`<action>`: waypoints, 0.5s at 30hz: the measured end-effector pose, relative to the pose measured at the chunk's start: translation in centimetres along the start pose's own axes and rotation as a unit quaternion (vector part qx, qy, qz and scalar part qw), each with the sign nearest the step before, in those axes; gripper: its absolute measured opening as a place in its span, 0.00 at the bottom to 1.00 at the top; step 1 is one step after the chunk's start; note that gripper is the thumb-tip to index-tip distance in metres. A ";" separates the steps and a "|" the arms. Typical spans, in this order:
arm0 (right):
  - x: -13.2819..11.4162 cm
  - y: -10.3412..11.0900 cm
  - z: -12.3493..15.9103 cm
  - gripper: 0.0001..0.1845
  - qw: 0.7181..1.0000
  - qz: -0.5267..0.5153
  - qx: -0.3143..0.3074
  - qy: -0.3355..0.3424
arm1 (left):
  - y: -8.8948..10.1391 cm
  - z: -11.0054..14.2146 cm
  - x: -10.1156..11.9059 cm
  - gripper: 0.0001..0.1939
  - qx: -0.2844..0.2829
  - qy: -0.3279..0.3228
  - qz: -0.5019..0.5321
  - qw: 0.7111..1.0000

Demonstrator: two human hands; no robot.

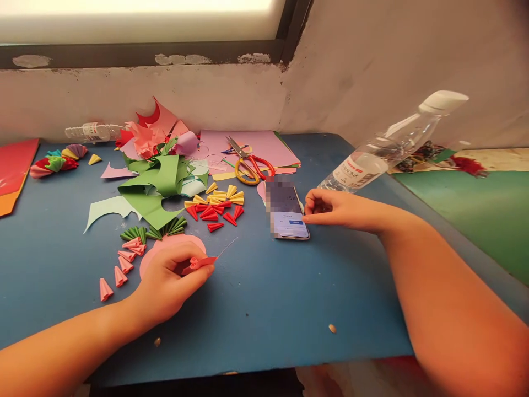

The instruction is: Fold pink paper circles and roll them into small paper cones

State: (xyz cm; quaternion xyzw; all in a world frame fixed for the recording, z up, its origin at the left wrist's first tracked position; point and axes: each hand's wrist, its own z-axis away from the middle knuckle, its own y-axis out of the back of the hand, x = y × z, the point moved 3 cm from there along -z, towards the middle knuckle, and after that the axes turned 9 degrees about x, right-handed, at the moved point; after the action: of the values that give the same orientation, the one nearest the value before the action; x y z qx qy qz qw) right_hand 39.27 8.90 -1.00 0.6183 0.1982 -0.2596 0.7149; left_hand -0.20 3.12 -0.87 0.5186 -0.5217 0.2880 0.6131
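Note:
My left hand (169, 281) pinches a folded pink paper piece (202, 263) between thumb and fingers. A thin needle-like line (228, 247) sticks out from it toward the upper right; I cannot tell if it is needle, wire or thread. Beneath that hand lies a pink paper disc (190, 241). My right hand (343, 209) holds nothing; its thumb reaches to the lit screen of a smartphone (289, 207), with the other fingers curled apart from it. Folded pink cones (120, 275), green cones (136, 234), red cones (212, 212) and yellow cones (225, 196) lie around.
Green paper scraps (157, 184) are heaped at the back, beside scissors (246, 162) on stacked pink paper (243, 140). A clear plastic bottle (380, 149) leans behind my right hand. Coloured folded paper (58, 162) and red sheets (14, 165) lie left on the blue table (268, 309).

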 end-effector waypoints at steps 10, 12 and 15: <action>-0.2 -0.6 -0.5 0.23 0.999 -0.027 -0.044 -0.008 | -0.1 -0.6 1.1 0.17 0.015 -0.041 -0.016 0.999; -0.4 -0.8 -0.8 0.22 1.000 -0.029 -0.007 -0.006 | 0.0 -0.6 1.2 0.17 0.017 -0.048 -0.021 0.999; -0.7 -0.8 -1.3 0.20 0.994 0.009 0.105 -0.003 | 0.0 -0.5 1.4 0.17 0.017 -0.056 -0.025 0.998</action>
State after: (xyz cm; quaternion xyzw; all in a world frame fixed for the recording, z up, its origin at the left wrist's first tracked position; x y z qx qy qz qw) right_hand 38.27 10.14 -1.40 0.6911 0.1616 -0.2742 0.6488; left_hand 0.33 3.34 0.48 0.5571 -0.5371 0.2517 0.5812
